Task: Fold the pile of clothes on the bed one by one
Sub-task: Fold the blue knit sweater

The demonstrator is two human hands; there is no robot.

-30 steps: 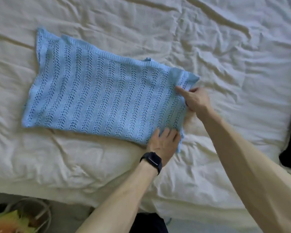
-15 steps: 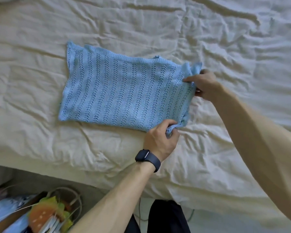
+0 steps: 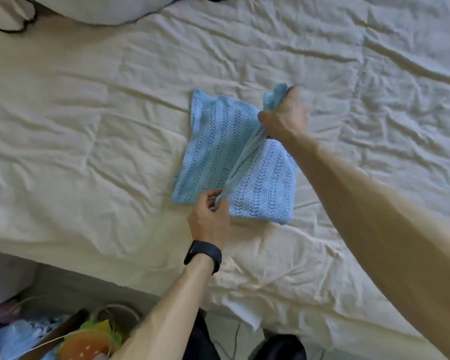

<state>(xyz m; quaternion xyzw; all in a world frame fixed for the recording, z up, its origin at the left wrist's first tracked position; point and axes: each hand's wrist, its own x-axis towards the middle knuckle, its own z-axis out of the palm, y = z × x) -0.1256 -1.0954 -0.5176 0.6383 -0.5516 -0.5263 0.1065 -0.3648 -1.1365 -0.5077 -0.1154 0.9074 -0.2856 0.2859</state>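
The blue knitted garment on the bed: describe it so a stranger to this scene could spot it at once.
Start at the wide cream bed sheet. Near its middle lies the blue knitted garment, its raised edge pinched by the left hand and right hand. Nothing else on the sheet is pale blue with rows of small holes.

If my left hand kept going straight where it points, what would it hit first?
The blue knit top the left hand pinches; beyond it, probably the right hand, though depth is unclear.

Bed [image 3: 89,152] in wrinkled cream sheet, grey floor [image 3: 70,287], colourful clutter [image 3: 89,339] lower left
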